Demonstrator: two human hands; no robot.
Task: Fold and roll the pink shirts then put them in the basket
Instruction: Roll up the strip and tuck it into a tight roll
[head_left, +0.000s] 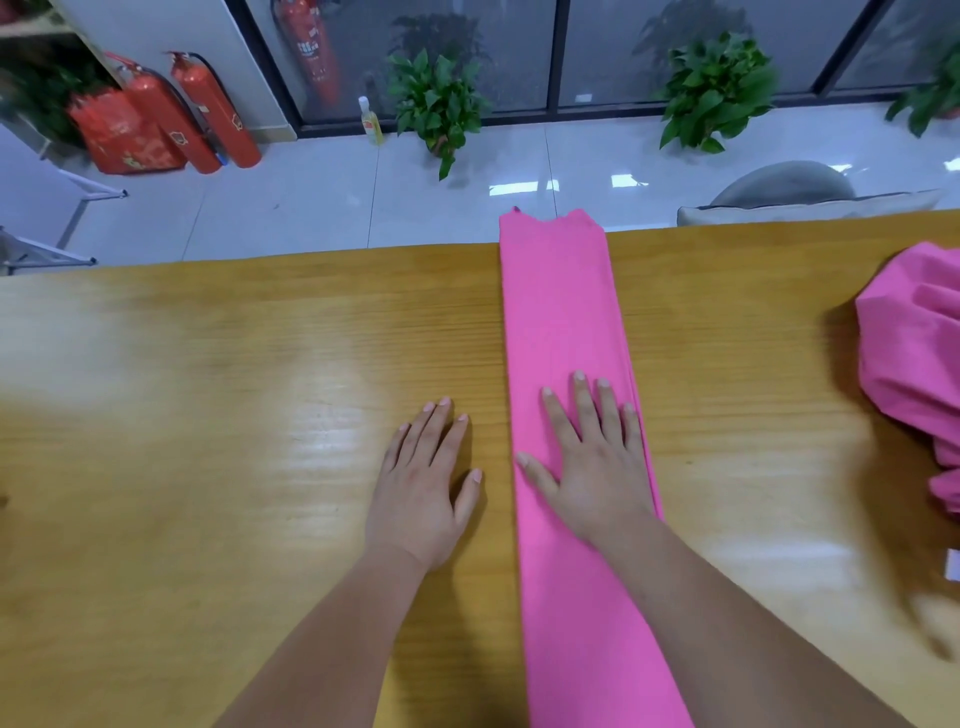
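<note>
**Head view: the strip pressed flat before rolling.** The pink fabric shirt, folded lengthwise into one long narrow strip (566, 322), lies along the yellow wood-grain bench (208, 389). Its far end overhangs the far edge, and its near end runs out of the picture below.

My right grip (592, 457) lies palm-down on the strip, fingers straight and a little spread. It presses the cloth and clasps nothing. My left grip (426, 478) rests flat on bare bench just beside the strip's left edge, fingers straight, clear of the cloth and holding nothing.

I judge the step in hand to be smoothing, with the roll not yet begun. To do it well, I should:
- sweep the flat palm along the strip so that no air or crease stays under the layers;
- keep both long edges parallel;
- bring the left grip onto the cloth, then start the roll tight and square from one end.

A crumpled heap of pink cloth (914, 353) waits at the bench's right side, well apart. No basket is in view.
</note>
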